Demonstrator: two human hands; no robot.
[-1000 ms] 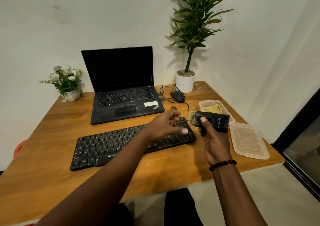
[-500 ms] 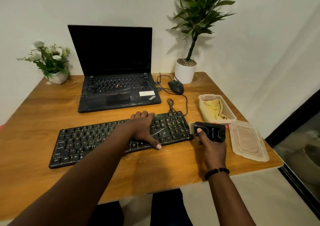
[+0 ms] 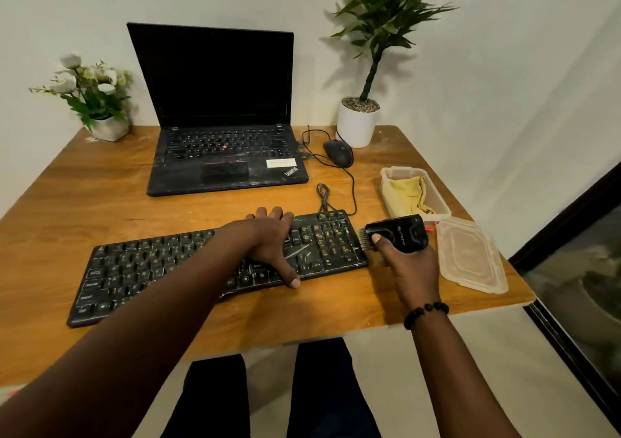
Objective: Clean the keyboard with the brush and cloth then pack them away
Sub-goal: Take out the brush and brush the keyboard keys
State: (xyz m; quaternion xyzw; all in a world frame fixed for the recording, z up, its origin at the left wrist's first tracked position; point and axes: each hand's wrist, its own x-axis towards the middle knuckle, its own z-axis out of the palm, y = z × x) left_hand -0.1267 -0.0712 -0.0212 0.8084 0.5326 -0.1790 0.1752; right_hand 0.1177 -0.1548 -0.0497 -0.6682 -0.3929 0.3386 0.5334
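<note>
Keyboard (image 3: pixel 215 263) lies across the near middle of the wooden table (image 3: pixel 84 202), its long axis tilted so the right end sits farther away; dust streaks show on its right-hand keys. Left hand (image 3: pixel 268 239) rests flat on the keyboard right of centre, fingers straight and reaching over the far edge toward 12 o'clock, thumb stretched along the near edge; its grip is released, closing on nothing. Right hand (image 3: pixel 410 266) holds the brush (image 3: pixel 396 234), a black block-shaped tool, thumb pressed on its top face and fingers wrapped underneath; its grip is clenched round the brush. Bristles point toward 9 o'clock and sit just beside the keyboard's right end; whether they touch it cannot be told. A bead bracelet (image 3: pixel 426 313) circles the right wrist.

At 1 o'clock from the brush stands an open plastic box (image 3: pixel 440 202) with the yellow cloth (image 3: pixel 405 194) bunched inside; the box lid (image 3: pixel 470 256) lies flat on the table at 3 o'clock from the brush, near the table's right edge.

Beyond the keyboard, at 12 o'clock, an open laptop (image 3: pixel 218 111) shows a dark screen; a black mouse (image 3: pixel 337 153) sits just right of it, its cable looping down toward the keyboard. A tall potted plant (image 3: pixel 358 121) stands at the far right corner; a small pot of white flowers (image 3: pixel 90 91) stands at the far left corner.
</note>
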